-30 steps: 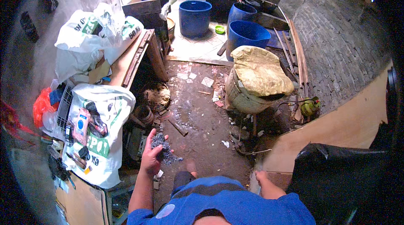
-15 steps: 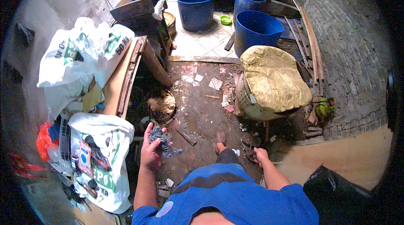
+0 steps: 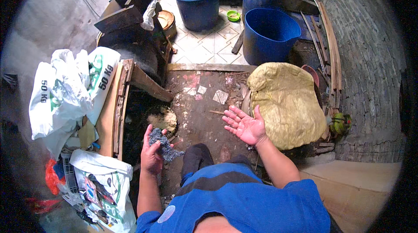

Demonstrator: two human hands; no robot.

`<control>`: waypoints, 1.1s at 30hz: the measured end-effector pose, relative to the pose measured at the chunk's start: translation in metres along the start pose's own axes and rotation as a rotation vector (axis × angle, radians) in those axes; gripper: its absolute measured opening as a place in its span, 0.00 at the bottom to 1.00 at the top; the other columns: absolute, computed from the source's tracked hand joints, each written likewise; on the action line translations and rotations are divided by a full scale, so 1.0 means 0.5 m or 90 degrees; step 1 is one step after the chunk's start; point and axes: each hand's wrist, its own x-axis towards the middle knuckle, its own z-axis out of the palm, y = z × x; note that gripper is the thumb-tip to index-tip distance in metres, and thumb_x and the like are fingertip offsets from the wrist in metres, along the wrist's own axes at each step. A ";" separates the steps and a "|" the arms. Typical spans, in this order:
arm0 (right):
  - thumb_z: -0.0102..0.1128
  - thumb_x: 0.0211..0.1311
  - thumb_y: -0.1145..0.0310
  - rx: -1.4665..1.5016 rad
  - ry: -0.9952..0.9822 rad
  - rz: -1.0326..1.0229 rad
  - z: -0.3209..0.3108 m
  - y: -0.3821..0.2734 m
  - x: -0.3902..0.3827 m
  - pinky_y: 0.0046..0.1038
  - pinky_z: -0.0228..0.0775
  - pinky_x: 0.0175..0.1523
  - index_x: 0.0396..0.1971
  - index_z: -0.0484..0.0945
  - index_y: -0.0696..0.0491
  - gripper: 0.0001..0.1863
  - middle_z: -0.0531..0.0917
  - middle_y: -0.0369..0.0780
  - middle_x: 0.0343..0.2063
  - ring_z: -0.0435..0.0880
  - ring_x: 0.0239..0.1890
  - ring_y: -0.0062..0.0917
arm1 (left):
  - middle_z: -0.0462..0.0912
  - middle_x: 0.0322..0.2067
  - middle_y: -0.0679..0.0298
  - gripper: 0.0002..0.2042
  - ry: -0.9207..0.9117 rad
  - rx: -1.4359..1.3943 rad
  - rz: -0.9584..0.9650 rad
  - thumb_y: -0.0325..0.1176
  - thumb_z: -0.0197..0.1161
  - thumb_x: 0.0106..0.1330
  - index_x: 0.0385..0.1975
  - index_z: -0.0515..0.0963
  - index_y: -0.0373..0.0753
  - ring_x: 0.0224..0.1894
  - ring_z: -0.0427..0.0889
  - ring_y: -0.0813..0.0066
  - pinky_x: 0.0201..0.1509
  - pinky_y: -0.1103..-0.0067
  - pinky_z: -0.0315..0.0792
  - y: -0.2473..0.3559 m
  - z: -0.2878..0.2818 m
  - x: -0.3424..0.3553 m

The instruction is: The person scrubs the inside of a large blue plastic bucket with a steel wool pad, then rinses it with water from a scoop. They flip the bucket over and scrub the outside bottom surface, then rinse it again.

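My left hand (image 3: pixel 150 157) is closed round a dark grey, wiry clump (image 3: pixel 165 146), which resembles steel wool; loose strands hang past the fingers towards my leg. My right hand (image 3: pixel 249 127) is raised, palm up, with its fingers spread and nothing in it. Just beyond that hand lies a crumpled yellowish woven sack (image 3: pixel 289 106), draped over a container that it mostly hides. A pile of pale crumbly material (image 3: pixel 162 119) rests on the dirt floor past my left hand.
Blue plastic tubs (image 3: pixel 198 8) and a green basin (image 3: pixel 233 15) stand on the tiled floor ahead. At left, a wooden bench (image 3: pixel 114 122) carries white sacks (image 3: pixel 58 87). Broken tiles (image 3: pixel 220 97) litter the dirt, and a board (image 3: pixel 348 185) lies at lower right.
My right hand has come up and forward from low beside my leg, and its fingers have opened. The left still holds the wiry clump. My view has shifted, and both legs now show.
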 end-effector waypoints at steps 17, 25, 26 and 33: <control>0.69 0.63 0.58 -1.015 0.648 0.023 -0.233 -0.235 0.411 0.28 0.75 0.39 0.34 0.86 0.54 0.13 0.87 0.36 0.30 0.82 0.32 0.21 | 0.73 0.62 0.47 0.36 -0.121 0.002 -0.029 0.22 0.55 0.67 0.76 0.52 0.47 0.50 0.83 0.60 0.52 0.59 0.84 0.245 0.075 0.731; 0.66 0.63 0.62 -0.936 0.751 0.035 -0.303 -0.262 0.527 0.30 0.74 0.41 0.37 0.87 0.55 0.11 0.87 0.37 0.27 0.83 0.32 0.22 | 0.75 0.61 0.48 0.36 -0.132 0.009 -0.056 0.23 0.56 0.66 0.75 0.53 0.48 0.51 0.82 0.61 0.54 0.59 0.83 0.313 0.128 0.960; 0.67 0.63 0.62 -0.941 0.768 0.033 -0.305 -0.276 0.546 0.30 0.75 0.41 0.37 0.87 0.55 0.11 0.87 0.37 0.28 0.84 0.32 0.22 | 0.75 0.61 0.48 0.36 -0.133 0.009 -0.064 0.23 0.56 0.66 0.75 0.53 0.48 0.51 0.83 0.61 0.54 0.59 0.83 0.316 0.137 0.985; 0.66 0.63 0.64 -0.928 0.698 0.020 -0.356 -0.449 0.793 0.31 0.75 0.40 0.35 0.87 0.54 0.10 0.88 0.40 0.28 0.85 0.32 0.26 | 0.74 0.61 0.47 0.35 -0.105 0.010 -0.015 0.22 0.54 0.68 0.75 0.52 0.49 0.48 0.83 0.59 0.52 0.59 0.83 0.341 0.225 1.192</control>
